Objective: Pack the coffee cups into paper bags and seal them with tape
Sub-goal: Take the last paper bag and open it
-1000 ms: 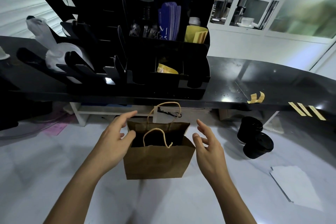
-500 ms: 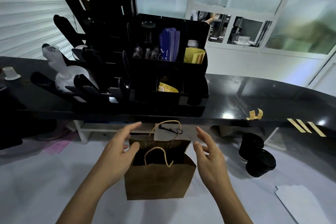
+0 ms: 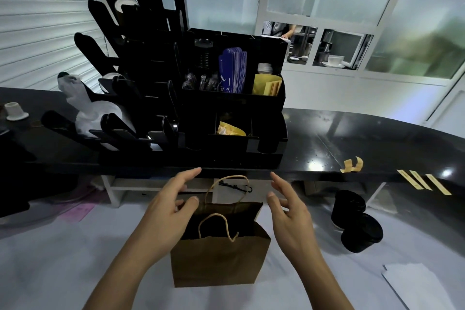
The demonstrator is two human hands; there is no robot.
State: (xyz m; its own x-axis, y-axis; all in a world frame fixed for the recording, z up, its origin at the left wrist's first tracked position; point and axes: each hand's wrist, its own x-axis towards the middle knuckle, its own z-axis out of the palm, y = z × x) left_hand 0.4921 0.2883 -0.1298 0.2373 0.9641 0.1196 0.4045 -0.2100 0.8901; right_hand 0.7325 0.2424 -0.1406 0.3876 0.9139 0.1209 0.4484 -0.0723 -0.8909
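The brown paper bag with twisted-cord handles (image 3: 217, 258) stood upright on the pale table (image 3: 50, 259), mouth open, nearest the person. What lay inside was too dark to tell. The left hand (image 3: 167, 205) hovered at the bag's left upper edge, fingers spread and relaxed, thumb close to the rim, holding nothing. The right hand (image 3: 289, 211) was likewise wide, just off the right edge and apart from the paper. In my judgement the two hands flanked the mouth to steady it or draw it together.

To the right, two black lidded coffee cups (image 3: 357, 220) stood touching one another, unpacked and well apart from the bag. Beyond, tan tape strips (image 3: 425, 185) hung pre-cut along the edge of the glossy black counter (image 3: 352, 138), presumably staged for sealing. A black compartmented organiser (image 3: 234, 113) stood further back on it.
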